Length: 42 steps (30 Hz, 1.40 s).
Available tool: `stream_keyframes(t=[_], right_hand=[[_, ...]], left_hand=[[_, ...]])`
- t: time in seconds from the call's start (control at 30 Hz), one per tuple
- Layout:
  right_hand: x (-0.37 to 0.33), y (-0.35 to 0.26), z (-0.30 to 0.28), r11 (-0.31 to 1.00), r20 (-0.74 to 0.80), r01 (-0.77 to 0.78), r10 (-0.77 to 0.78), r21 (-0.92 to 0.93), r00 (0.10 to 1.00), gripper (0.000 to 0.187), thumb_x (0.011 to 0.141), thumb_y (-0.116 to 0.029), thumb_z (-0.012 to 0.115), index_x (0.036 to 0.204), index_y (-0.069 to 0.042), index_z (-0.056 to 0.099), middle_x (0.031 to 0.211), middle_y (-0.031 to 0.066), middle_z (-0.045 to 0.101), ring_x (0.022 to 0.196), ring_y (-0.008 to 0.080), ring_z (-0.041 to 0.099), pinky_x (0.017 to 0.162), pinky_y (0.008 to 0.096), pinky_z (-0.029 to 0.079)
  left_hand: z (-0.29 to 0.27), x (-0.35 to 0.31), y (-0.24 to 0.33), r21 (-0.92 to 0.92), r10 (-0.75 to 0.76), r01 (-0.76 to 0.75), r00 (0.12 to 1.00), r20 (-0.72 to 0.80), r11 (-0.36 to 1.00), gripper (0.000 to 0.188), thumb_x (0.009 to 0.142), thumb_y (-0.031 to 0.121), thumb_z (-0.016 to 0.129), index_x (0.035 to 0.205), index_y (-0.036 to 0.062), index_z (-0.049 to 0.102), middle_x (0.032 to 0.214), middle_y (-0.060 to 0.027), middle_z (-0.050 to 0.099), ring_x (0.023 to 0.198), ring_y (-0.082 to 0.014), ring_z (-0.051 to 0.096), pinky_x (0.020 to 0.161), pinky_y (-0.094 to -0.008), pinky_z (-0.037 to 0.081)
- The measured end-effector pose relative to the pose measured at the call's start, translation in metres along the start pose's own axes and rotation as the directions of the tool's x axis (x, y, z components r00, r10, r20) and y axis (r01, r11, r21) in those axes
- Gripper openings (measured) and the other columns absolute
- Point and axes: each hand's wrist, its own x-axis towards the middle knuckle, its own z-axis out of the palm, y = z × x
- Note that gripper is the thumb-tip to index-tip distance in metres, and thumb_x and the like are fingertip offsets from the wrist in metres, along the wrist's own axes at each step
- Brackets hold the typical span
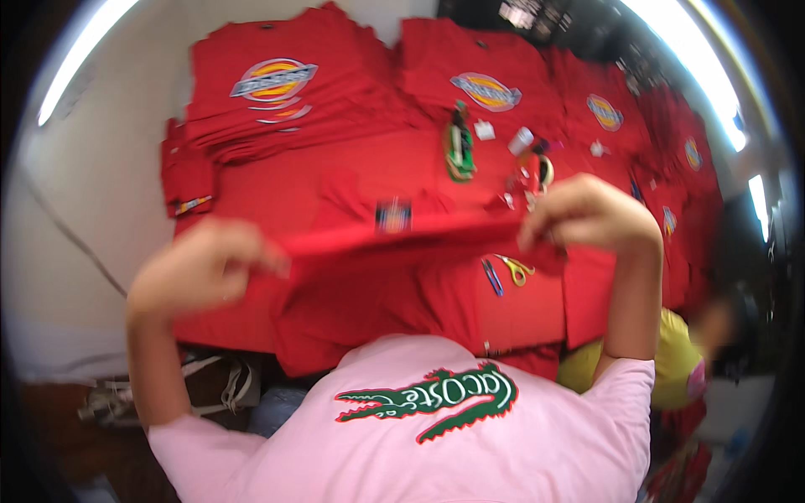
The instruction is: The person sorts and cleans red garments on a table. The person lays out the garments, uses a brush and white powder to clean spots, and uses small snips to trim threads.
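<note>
A red T-shirt (369,293) is stretched across in front of me, its upper edge pulled nearly straight between my hands. A dark printed patch (393,215) shows on red cloth just beyond that edge. My left hand (197,264), blurred by motion, pinches the cloth's left end. At the other end my right hand (591,214) grips the fabric with bent fingers. The lower part of the garment hangs in loose folds toward my body. Yellow-handled scissors (516,270) lie on the red surface below my right hand, beside a slim blue tool (492,277), perhaps a cutter.
Stacked red T-shirts with oval logos (277,80) line the far side, with another pile (486,88) beside them. A green bottle-like item (459,144), a white cylinder (521,140) and a tape roll (546,170) lie mid-table. A yellow bundle (675,360) is at right.
</note>
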Motion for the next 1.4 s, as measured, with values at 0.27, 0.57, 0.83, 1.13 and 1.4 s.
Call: stream_keyframes(t=[0.27,0.57,0.83,1.13,1.4], right_hand=[[-0.023,0.094,0.037,0.946,-0.124,0.042,-0.003,0.320,0.992,0.006,0.088,0.000,0.073,0.093,0.002,0.073,0.099,0.0084,0.074,0.077,0.0146,0.067,0.072,0.0313,0.055],[0.140,0.287,0.033,0.935,-0.623,-0.201,0.346,0.293,0.701,0.019,0.091,-0.007,0.071,0.109,-0.004,0.076,0.090,0.0017,0.075,0.080,0.0091,0.070,0.069,0.0269,0.055],[0.115,0.322,-0.034,0.899,-0.805,-0.397,0.371,0.186,0.462,0.024,0.095,-0.014,0.071,0.117,-0.004,0.074,0.098,0.0007,0.076,0.087,0.0080,0.068,0.071,0.0267,0.052],[0.145,0.333,-0.094,0.770,-0.903,-0.628,0.184,-0.113,0.388,0.030,0.089,-0.010,0.070,0.120,-0.009,0.073,0.103,0.0110,0.077,0.093,0.0232,0.073,0.083,0.0360,0.057],[0.262,0.304,0.098,0.780,-0.489,-0.483,0.265,-0.397,0.831,0.042,0.088,-0.011,0.063,0.130,-0.004,0.059,0.125,0.0212,0.065,0.107,0.0394,0.070,0.087,0.0513,0.059]], left_hand=[[0.060,0.022,-0.044,-0.313,0.033,-0.025,0.999,0.021,0.949,0.035,0.074,-0.010,0.060,0.099,0.0030,0.081,0.088,-0.0097,0.076,0.078,-0.0190,0.070,0.073,-0.0322,0.055],[0.111,0.172,-0.247,0.067,-0.167,0.196,0.937,-0.306,0.978,0.030,0.092,0.002,0.064,0.120,0.0021,0.074,0.122,-0.0129,0.071,0.114,-0.0214,0.067,0.102,-0.0342,0.051],[0.208,0.203,-0.225,-0.226,-0.044,-0.020,0.959,-0.278,0.974,0.028,0.094,-0.006,0.058,0.113,0.0026,0.076,0.115,-0.0109,0.073,0.107,-0.0241,0.069,0.096,-0.0338,0.053],[0.214,0.264,-0.228,-0.469,-0.129,0.183,0.981,0.145,0.864,0.035,0.107,0.025,0.059,0.133,0.0042,0.071,0.140,-0.0147,0.068,0.142,-0.0270,0.055,0.120,-0.0393,0.039],[0.145,0.301,-0.320,0.263,-0.062,0.162,0.934,-0.352,0.951,0.085,0.084,0.022,0.085,0.157,0.0108,0.044,0.153,-0.0192,0.053,0.142,-0.0384,0.049,0.116,-0.0504,0.041]])
